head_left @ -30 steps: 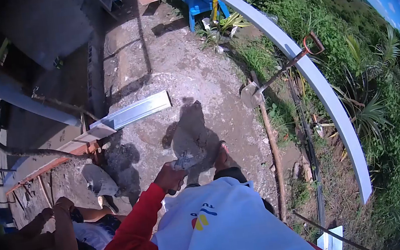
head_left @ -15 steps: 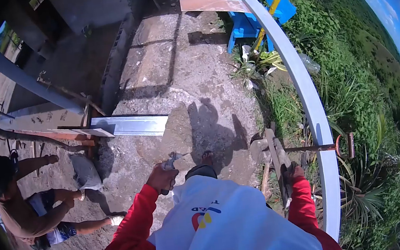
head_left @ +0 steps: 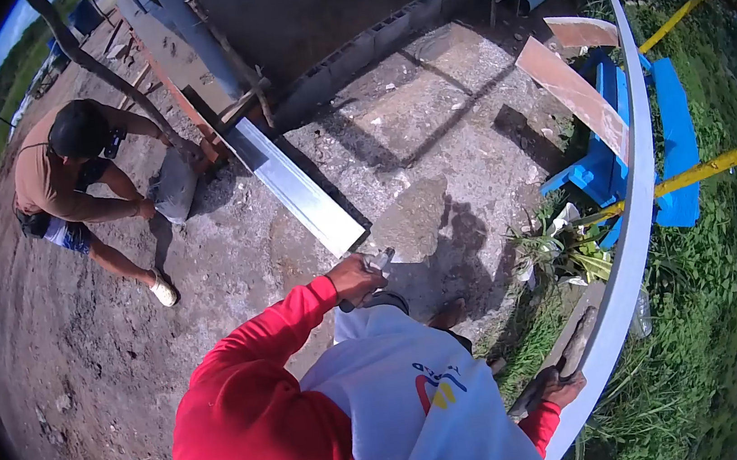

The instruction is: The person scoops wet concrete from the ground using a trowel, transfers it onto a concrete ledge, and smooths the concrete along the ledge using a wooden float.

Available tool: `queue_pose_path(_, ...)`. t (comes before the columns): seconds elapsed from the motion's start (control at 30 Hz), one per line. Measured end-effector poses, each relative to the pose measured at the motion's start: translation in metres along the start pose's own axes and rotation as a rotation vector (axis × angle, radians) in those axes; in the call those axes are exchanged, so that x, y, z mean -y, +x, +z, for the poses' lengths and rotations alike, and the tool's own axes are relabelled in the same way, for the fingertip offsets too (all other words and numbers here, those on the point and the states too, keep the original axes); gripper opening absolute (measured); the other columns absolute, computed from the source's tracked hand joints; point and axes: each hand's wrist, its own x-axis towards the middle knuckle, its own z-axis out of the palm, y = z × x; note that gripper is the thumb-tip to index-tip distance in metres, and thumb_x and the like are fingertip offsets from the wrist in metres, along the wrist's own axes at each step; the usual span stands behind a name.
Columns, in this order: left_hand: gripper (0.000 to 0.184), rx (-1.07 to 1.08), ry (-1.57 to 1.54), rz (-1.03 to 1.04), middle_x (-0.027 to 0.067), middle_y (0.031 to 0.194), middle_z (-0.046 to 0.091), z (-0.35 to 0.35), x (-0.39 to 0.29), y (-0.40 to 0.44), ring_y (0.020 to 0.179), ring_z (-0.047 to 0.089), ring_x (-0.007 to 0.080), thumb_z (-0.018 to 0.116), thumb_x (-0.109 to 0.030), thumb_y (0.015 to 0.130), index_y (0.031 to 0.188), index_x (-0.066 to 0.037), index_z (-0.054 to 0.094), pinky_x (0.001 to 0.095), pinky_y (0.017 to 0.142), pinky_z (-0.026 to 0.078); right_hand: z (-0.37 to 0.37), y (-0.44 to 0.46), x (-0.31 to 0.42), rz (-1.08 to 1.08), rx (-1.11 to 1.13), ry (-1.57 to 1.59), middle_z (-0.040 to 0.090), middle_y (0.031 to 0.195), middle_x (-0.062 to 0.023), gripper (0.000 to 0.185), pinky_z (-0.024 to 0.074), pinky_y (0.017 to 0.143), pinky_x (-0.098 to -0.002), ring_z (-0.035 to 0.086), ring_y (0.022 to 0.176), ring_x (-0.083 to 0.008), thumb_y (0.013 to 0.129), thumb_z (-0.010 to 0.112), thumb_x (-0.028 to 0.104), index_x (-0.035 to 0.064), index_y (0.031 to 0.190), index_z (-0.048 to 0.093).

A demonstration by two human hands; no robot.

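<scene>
My left hand (head_left: 356,279) is closed around the handle of a trowel (head_left: 413,221), whose broad blade is coated in grey mortar and held out over the ground. At the lower right, my right hand (head_left: 561,387) grips a long, flat, mortar-stained float (head_left: 570,340), close beside a pale beam (head_left: 632,227). My fingers hide part of the float's handle. Just left of the trowel lies a shiny metal channel (head_left: 300,188), its near end close to the blade.
A person (head_left: 75,168) bends at the left, one hand at a grey sack (head_left: 173,187). A blue bench (head_left: 602,169), stone-coloured slabs (head_left: 576,93) and a yellow pole (head_left: 716,170) stand right. A low block wall (head_left: 358,57) runs behind; grass borders the right side.
The view has swung to the right, so the person and the bench sit differently in it. Both hands keep hold of their tools. The other person's arm now reaches to the sack.
</scene>
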Motion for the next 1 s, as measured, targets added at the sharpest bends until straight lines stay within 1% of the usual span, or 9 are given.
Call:
queue_pose_path(0.03, 0.026, 0.014, -0.038, -0.017, 0.0024, 0.050, 0.052, 0.010, -0.005, 0.012, 0.050, 0.052, 0.0078, 0.058, -0.020, 0.077, 0.058, -0.003, 0.052, 0.0276, 0.050, 0.043, 0.007, 0.030, -0.006, -0.036, 0.015, -0.097, 0.055, 0.103, -0.0163, 0.046, 0.0441, 0.084, -0.0386, 0.056, 0.094, -0.0290, 0.067, 0.071, 0.012, -0.0012, 0.107, 0.053)
queue_pose_path(0.07, 0.027, -0.068, -0.033, 0.072, 0.0020, 0.050, 0.050, 0.021, -0.003, 0.029, 0.047, 0.050, 0.0091, 0.058, -0.020, 0.078, 0.057, -0.004, 0.050, 0.0272, 0.046, 0.041, 0.019, 0.058, -0.014, -0.111, 0.018, 0.253, 0.055, 0.100, -0.0158, 0.044, 0.0456, 0.080, -0.0378, 0.056, 0.089, -0.0280, 0.067, 0.070, 0.007, -0.0020, 0.107, 0.051)
queue_pose_path(0.17, 0.028, -0.121, -0.035, 0.146, 0.0011, 0.050, 0.048, 0.045, -0.017, 0.061, 0.043, 0.049, 0.0098, 0.058, -0.020, 0.079, 0.057, -0.005, 0.050, 0.0272, 0.041, 0.040, 0.028, 0.129, 0.023, -0.092, 0.141, 0.742, 0.056, 0.095, -0.0156, 0.040, 0.0461, 0.078, -0.0357, 0.056, 0.086, -0.0277, 0.070, 0.067, 0.005, -0.0028, 0.106, 0.051)
queue_pose_path(0.2, 0.025, -0.141, -0.226, 0.009, 0.0008, 0.050, 0.045, 0.054, -0.034, 0.063, 0.041, 0.048, 0.0114, 0.058, -0.017, 0.079, 0.059, -0.006, 0.049, 0.0287, 0.037, 0.039, 0.017, 0.151, 0.044, -0.312, 0.155, 0.403, 0.057, 0.088, -0.0068, 0.034, 0.0449, 0.075, -0.0284, 0.054, 0.078, -0.0177, 0.072, 0.060, 0.000, -0.0014, 0.105, 0.050)
queue_pose_path(0.23, 0.021, -0.207, -0.302, -0.088, 0.0016, 0.050, 0.045, 0.060, -0.045, 0.070, 0.042, 0.049, 0.0123, 0.061, -0.012, 0.078, 0.062, -0.005, 0.049, 0.0299, 0.036, 0.038, 0.031, 0.179, 0.034, -0.240, 0.197, 0.425, 0.058, 0.087, -0.0061, 0.030, 0.0447, 0.075, -0.0272, 0.054, 0.075, -0.0163, 0.073, 0.058, -0.002, -0.0002, 0.102, 0.051)
queue_pose_path(0.53, 0.019, -0.282, -0.472, -0.063, 0.0048, 0.052, 0.050, 0.056, -0.074, 0.151, 0.042, 0.053, 0.0146, 0.063, -0.011, 0.077, 0.066, -0.002, 0.050, 0.0296, 0.036, 0.042, 0.012, 0.338, 0.181, -0.412, 0.351, 0.527, 0.059, 0.083, -0.0047, 0.025, 0.0437, 0.074, -0.0251, 0.055, 0.076, -0.0128, 0.073, 0.059, -0.006, 0.0014, 0.096, 0.052)
queue_pose_path(0.67, 0.018, -0.333, -0.508, -0.064, 0.0061, 0.054, 0.052, 0.034, -0.106, 0.198, 0.043, 0.053, 0.0147, 0.064, -0.011, 0.077, 0.067, -0.002, 0.051, 0.0298, 0.037, 0.042, 0.030, 0.427, 0.236, -0.394, 0.410, 0.557, 0.059, 0.083, -0.0066, 0.024, 0.0441, 0.074, -0.0260, 0.055, 0.076, -0.0138, 0.072, 0.059, -0.006, 0.0001, 0.094, 0.053)
queue_pose_path(0.77, 0.016, -0.382, -0.558, -0.092, 0.0067, 0.056, 0.054, 0.009, -0.116, 0.245, 0.044, 0.054, 0.0158, 0.063, -0.010, 0.076, 0.069, -0.001, 0.052, 0.0305, 0.037, 0.043, 0.052, 0.498, 0.301, -0.613, 0.361, 0.475, 0.060, 0.084, -0.0078, 0.027, 0.0443, 0.075, -0.0264, 0.056, 0.078, -0.0144, 0.071, 0.058, -0.006, -0.0006, 0.097, 0.053)
queue_pose_path(1.0, 0.015, -0.465, -0.589, -0.032, 0.0051, 0.055, 0.053, -0.073, -0.169, 0.319, 0.045, 0.054, 0.0158, 0.062, -0.010, 0.077, 0.070, 0.000, 0.054, 0.0319, 0.041, 0.044, 0.127, 0.621, 0.430, -0.742, 0.277, 0.348, 0.061, 0.084, -0.0128, 0.026, 0.0458, 0.073, -0.0305, 0.060, 0.077, -0.0205, 0.070, 0.062, -0.003, -0.0002, 0.095, 0.055)
